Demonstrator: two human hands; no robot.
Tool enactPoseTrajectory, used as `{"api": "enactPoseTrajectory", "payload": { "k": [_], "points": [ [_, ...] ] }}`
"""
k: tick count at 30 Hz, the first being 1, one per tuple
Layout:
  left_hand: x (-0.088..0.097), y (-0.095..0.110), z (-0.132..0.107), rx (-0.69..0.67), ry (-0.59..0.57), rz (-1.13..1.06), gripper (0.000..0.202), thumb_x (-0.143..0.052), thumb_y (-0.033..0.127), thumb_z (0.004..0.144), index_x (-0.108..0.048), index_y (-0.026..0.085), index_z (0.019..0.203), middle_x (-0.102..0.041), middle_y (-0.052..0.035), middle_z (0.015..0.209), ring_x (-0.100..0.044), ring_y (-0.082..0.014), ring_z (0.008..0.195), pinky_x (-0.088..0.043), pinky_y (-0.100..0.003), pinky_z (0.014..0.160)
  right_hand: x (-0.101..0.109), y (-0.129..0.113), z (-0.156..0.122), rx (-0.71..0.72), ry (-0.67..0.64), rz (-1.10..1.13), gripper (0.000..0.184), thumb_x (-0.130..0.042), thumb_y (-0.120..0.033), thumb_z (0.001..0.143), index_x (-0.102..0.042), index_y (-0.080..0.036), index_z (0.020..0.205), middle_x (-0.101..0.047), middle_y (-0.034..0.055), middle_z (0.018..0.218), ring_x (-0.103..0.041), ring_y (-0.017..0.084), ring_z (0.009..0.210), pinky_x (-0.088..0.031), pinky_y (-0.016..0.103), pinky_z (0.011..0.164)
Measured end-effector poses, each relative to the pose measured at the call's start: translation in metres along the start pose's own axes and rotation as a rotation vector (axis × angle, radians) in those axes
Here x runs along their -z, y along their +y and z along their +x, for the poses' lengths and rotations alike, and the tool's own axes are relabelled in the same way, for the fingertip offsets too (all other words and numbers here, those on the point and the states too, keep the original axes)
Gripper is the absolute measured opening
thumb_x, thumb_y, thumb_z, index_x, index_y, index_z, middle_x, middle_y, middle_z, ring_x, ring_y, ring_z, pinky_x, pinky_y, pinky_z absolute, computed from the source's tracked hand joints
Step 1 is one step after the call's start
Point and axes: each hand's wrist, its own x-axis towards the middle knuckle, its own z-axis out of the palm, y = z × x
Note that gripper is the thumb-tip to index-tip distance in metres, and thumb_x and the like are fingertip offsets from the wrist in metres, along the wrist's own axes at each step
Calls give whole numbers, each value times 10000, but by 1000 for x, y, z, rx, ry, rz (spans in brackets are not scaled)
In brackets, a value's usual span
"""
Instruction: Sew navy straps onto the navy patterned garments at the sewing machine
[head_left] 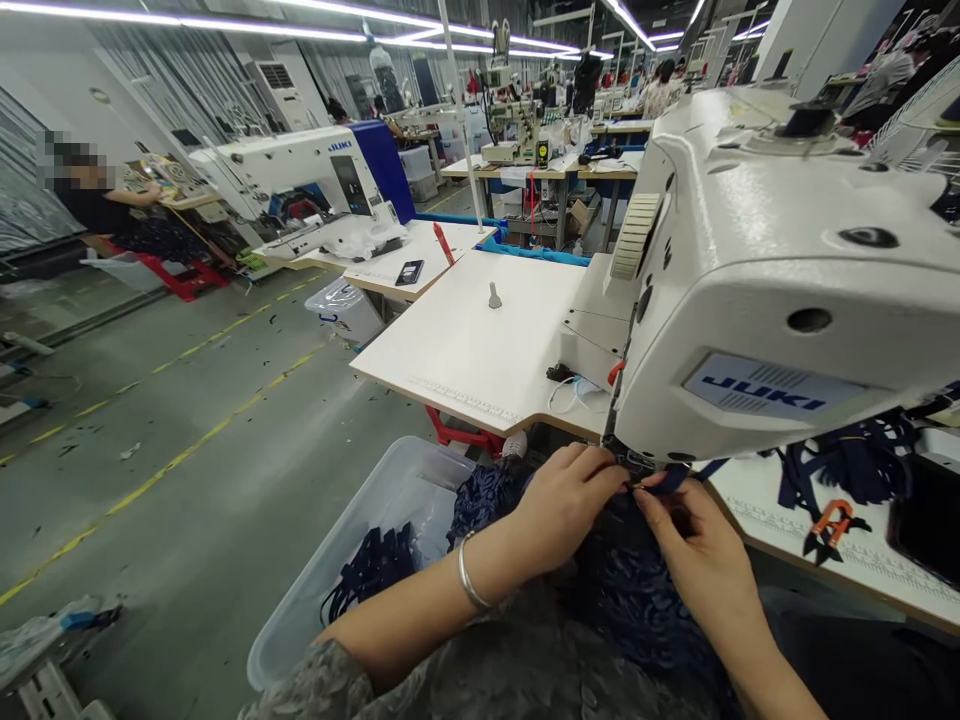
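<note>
A white Juki sewing machine [757, 270] fills the right of the view. My left hand [564, 505], with a silver bangle on its wrist, pinches dark navy fabric [626, 585] right under the machine head. My right hand [694, 545] pinches a navy strap [667, 482] at the same spot, fingertips almost touching the left hand's. The fabric drapes over my lap. The needle itself is hidden by the machine head.
A clear plastic bin [360, 560] with navy pieces stands at my left on the floor. Orange thread snips [829, 525] and more navy strips [847, 465] lie on the table [480, 350] to the right. Another person sits far left; other sewing stations stand behind.
</note>
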Motion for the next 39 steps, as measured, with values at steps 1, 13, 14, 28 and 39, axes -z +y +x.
{"api": "enactPoseTrajectory", "payload": {
  "k": [1, 13, 14, 28, 39],
  "points": [
    [-3, -2, -2, -50, 45, 16, 285, -332, 204, 1020, -585, 149, 1138, -632, -83, 1122, -563, -175, 1032, -467, -315, 906, -3, 2, 2, 22, 15, 24, 263, -599, -449, 859, -597, -219, 986, -580, -4, 787, -529, 153, 685, -447, 283, 650],
    [-15, 8, -33, -198, 34, 293, 344, -468, 203, 973, -539, 268, 1303, -535, 24, 1385, -423, -143, 1286, -293, -328, 1035, 1, 7, 18, -146, -24, 308, 367, -667, -444, 812, -558, -246, 1101, -630, -6, 912, -595, 148, 790, -515, 262, 734],
    [-14, 9, -32, -196, 29, 311, 343, -456, 186, 975, -548, 272, 1293, -519, 28, 1401, -415, -141, 1288, -286, -324, 1031, 3, 10, 21, -129, -14, 270, 350, -646, -446, 826, -567, -238, 1096, -643, 8, 934, -611, 166, 838, -518, 277, 757],
    [-18, 19, -13, -19, 65, 334, 361, -446, 384, 988, -558, 201, 1277, -584, -35, 1293, -480, -188, 1213, -307, -329, 922, 3, 22, 73, 296, 143, -211, 253, -542, -388, 756, -712, -218, 835, -745, 86, 842, -650, 300, 974, -431, 470, 965],
    [-18, 21, -10, 2, 50, 309, 385, -408, 383, 988, -545, 184, 1287, -601, -52, 1241, -467, -192, 1218, -292, -335, 895, 3, 16, 79, 364, 150, -199, 241, -565, -369, 780, -688, -239, 941, -745, 70, 911, -640, 293, 1009, -489, 435, 892]
  ]
}}
